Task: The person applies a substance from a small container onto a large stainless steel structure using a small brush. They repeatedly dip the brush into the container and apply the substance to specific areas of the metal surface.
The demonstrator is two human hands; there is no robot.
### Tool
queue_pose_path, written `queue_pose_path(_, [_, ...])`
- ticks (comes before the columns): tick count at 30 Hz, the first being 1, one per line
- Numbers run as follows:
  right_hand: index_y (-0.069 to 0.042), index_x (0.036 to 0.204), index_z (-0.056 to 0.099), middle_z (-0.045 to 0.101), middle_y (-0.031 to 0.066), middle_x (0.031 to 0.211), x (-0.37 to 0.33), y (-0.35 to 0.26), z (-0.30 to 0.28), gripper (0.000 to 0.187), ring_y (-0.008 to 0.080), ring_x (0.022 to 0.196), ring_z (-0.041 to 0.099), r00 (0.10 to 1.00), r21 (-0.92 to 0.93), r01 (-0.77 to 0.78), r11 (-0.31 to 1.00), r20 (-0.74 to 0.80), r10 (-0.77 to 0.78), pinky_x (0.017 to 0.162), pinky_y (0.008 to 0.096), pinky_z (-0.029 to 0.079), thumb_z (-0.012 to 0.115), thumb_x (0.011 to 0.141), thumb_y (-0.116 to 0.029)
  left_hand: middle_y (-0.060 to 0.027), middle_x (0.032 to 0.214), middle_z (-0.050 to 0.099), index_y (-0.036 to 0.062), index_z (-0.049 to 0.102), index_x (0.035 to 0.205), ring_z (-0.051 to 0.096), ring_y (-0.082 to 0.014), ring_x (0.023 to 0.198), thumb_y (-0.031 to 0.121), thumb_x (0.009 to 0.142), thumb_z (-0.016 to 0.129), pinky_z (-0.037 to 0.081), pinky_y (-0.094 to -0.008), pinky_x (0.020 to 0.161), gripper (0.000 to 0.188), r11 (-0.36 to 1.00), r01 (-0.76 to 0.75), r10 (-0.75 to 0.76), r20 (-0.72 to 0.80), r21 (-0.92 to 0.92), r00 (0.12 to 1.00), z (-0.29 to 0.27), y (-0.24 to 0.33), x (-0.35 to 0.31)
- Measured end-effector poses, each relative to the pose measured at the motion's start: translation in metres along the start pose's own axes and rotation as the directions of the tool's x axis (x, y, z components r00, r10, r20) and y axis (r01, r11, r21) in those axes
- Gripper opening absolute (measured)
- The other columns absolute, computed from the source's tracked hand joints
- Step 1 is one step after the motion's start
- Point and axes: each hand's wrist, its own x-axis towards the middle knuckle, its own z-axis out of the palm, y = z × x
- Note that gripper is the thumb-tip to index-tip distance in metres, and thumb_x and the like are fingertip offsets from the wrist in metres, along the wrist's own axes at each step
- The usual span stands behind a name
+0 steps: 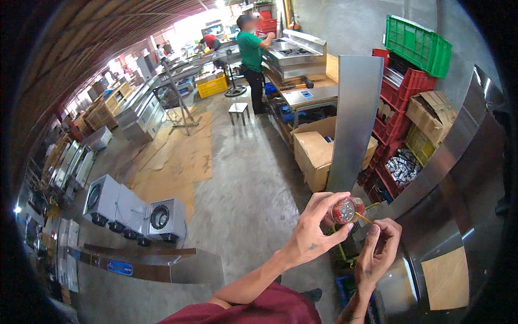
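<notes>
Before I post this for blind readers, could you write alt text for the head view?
The left hand holds a round red-and-silver object while the right hand pinches a thin yellow strip extending from it. Beyond, a workshop holds stacked red crates at right and a person in a green shirt at metal equipment.

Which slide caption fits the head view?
Above a workshop floor, the left hand holds a round reddish object; the right hand pinches a thin yellow strip.

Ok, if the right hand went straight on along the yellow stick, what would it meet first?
Likely the round red item in the left hand, which the stick points toward; exact depth is unclear.
</notes>
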Motion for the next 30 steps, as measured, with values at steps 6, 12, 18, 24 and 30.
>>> queue_pose_path(6, [0.001,0.116,0.072,0.071,0.0168,0.116,-0.018,-0.036,0.07,0.012,0.0284,0.103,0.069,0.98,-0.249,0.163,0.955,-0.072,-0.186,0.091,0.0359,0.058,0.074,0.104,0.002,-0.0114,0.138,0.062,0.011,0.066,0.153,0.068,-0.0219,0.115,0.007,0.089,0.091,0.062,-0.0332,0.09,0.068,0.999,-0.048,0.047,0.093,-0.001,0.995,-0.072,-0.035,0.008])
queue_pose_path(12, [-0.004,0.123,0.072,0.067,0.0155,0.119,-0.038,-0.057,0.109,0.03,0.0343,0.102,0.067,0.974,-0.458,0.222,0.861,0.07,-0.214,0.086,0.0435,0.058,0.083,0.095,0.001,-0.011,0.14,0.062,0.0118,0.069,0.151,0.069,-0.0241,0.113,-0.004,0.077,0.092,0.062,-0.0347,0.089,0.078,0.995,-0.101,0.1,0.229,-0.01,0.968,-0.109,-0.065,0.012])
queue_pose_path(18, [-0.005,0.121,0.072,0.066,0.0139,0.119,-0.054,-0.078,0.112,0.03,0.0347,0.105,0.065,0.986,-0.551,0.164,0.818,0.083,-0.141,0.089,0.0458,0.056,0.084,0.094,-0.003,-0.0106,0.141,0.062,0.0126,0.069,0.15,0.067,-0.0258,0.121,-0.006,0.074,0.09,0.062,-0.0363,0.09,0.081,0.985,-0.145,0.172,0.367,-0.098,0.914,-0.115,-0.07,0.007])
queue_pose_path(24, [-0.004,0.119,0.073,0.066,0.014,0.119,-0.067,-0.081,0.097,0.027,0.0347,0.105,0.064,0.987,-0.574,0.15,0.805,0.04,-0.155,0.089,0.0457,0.055,0.084,0.094,-0.003,-0.0109,0.138,0.063,0.0121,0.071,0.149,0.068,-0.0259,0.12,-0.005,0.073,0.089,0.061,-0.0356,0.089,0.079,0.983,-0.075,0.141,0.421,-0.169,0.896,-0.103,-0.067,-0.006])
queue_pose_path(30, [-0.006,0.116,0.077,0.067,0.0113,0.116,-0.078,-0.078,0.069,0.026,0.03,0.106,0.064,0.99,-0.629,0.086,0.773,-0.03,-0.135,0.089,0.0411,0.055,0.086,0.093,0.002,-0.0112,0.137,0.064,0.0117,0.071,0.148,0.068,-0.0255,0.117,-0.004,0.074,0.089,0.06,-0.0357,0.087,0.077,0.967,-0.149,0.23,0.456,-0.207,0.86,-0.072,-0.054,-0.013])
